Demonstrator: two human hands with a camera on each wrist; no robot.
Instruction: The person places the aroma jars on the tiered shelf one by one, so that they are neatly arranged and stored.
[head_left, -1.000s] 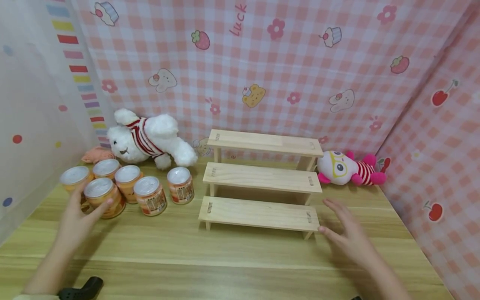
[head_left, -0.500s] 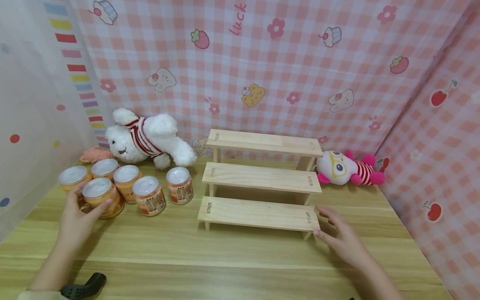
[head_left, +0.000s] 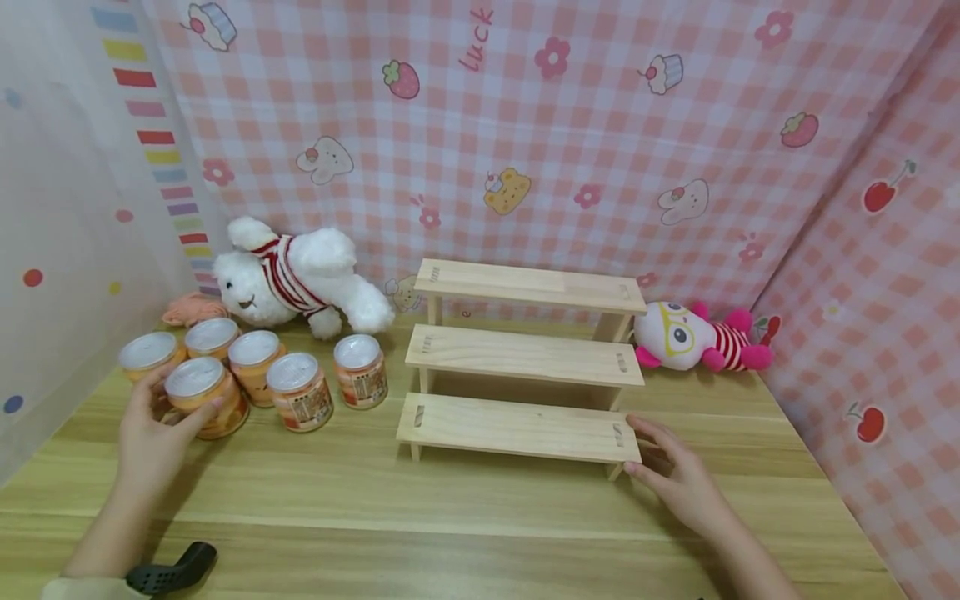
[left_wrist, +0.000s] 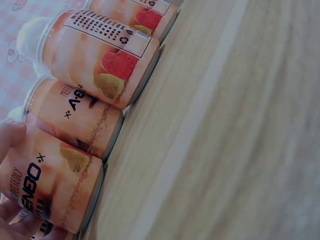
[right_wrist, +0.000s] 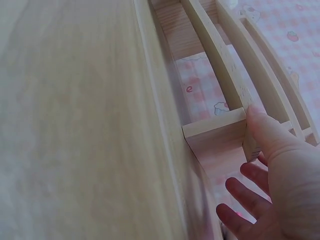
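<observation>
My left hand (head_left: 156, 437) grips an orange-labelled can (head_left: 206, 400) with a silver lid, thumb along its near side and fingers behind it. In the left wrist view the same can (left_wrist: 55, 182) stands upright, its base close to the tabletop. My right hand (head_left: 678, 479) holds the right end of the lowest step of a three-tier wooden display stand (head_left: 517, 427), thumb at the front corner and index finger at the back one. The right wrist view has the thumb (right_wrist: 265, 130) against the step's edge, the other fingers spread below.
Several more cans (head_left: 298, 392) stand beside the held one. Behind them lie a white plush toy (head_left: 300, 275) and a peach-coloured cloth-like item (head_left: 193, 309). A pink plush toy (head_left: 693, 337) lies right of the stand. Checked curtains hang behind the table (head_left: 420, 533).
My right hand has moved left and taken hold of the lowest step's end. The left hand stays at the same can, its fingers closer around it.
</observation>
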